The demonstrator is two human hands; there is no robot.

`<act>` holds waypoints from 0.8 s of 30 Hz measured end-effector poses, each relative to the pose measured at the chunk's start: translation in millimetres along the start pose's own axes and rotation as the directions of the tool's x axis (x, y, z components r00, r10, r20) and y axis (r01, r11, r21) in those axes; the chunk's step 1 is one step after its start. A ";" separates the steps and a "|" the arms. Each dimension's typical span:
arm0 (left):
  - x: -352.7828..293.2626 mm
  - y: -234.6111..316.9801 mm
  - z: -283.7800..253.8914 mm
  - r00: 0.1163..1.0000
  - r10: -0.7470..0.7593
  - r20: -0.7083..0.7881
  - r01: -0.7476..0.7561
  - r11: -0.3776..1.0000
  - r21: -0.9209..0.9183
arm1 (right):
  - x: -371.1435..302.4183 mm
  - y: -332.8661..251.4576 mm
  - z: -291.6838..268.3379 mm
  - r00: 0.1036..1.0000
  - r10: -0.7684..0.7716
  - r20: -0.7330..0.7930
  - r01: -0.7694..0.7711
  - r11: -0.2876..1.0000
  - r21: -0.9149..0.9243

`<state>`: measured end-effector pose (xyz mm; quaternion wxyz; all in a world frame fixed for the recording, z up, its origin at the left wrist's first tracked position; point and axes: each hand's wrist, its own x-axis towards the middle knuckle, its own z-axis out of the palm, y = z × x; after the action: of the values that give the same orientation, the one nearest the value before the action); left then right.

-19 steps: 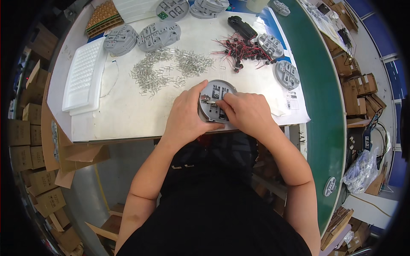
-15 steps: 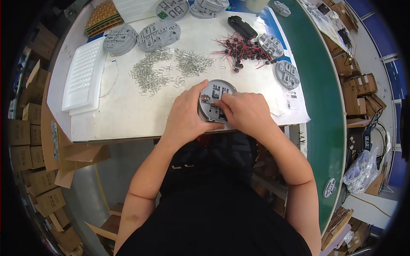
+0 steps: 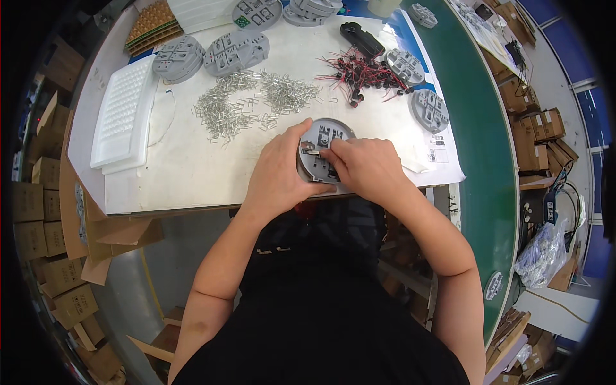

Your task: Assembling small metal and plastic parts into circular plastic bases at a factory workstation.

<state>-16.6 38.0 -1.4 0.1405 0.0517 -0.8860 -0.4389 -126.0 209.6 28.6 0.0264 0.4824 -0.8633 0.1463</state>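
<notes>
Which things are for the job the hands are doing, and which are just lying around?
For the job:
grey round case, held by the left hand, touched by the right hand
maybe the metal clips nearby

Probably just lying around:
cardboard boxes
plastic bag at right

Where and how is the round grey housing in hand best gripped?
Take the round grey housing by its rim, probably from the left, with thumb and fingers spread around the curve, as the left hand does. Its round edge suits that span, leaving the inner face open to the right hand.
</notes>
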 end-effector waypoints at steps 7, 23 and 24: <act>1.1 1.5 0.2 0.999 0.048 0.007 -0.048 0.999 0.009 | 2.0 -15.4 -3.9 0.995 -0.003 0.102 0.016 0.992 -0.127; -0.1 -1.8 -1.7 0.999 0.032 0.000 -0.032 0.999 0.010 | 2.4 -18.1 -11.8 0.986 0.010 0.169 0.027 0.977 -0.213; 0.5 -1.4 -1.7 0.999 0.036 -0.002 -0.036 0.999 0.015 | 1.4 -13.9 -11.5 0.986 0.012 0.165 0.024 0.976 -0.215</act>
<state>-16.6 35.7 -1.5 0.1493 0.0372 -0.8898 -0.4297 -116.2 204.8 43.0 0.0076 0.4898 -0.8717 0.0109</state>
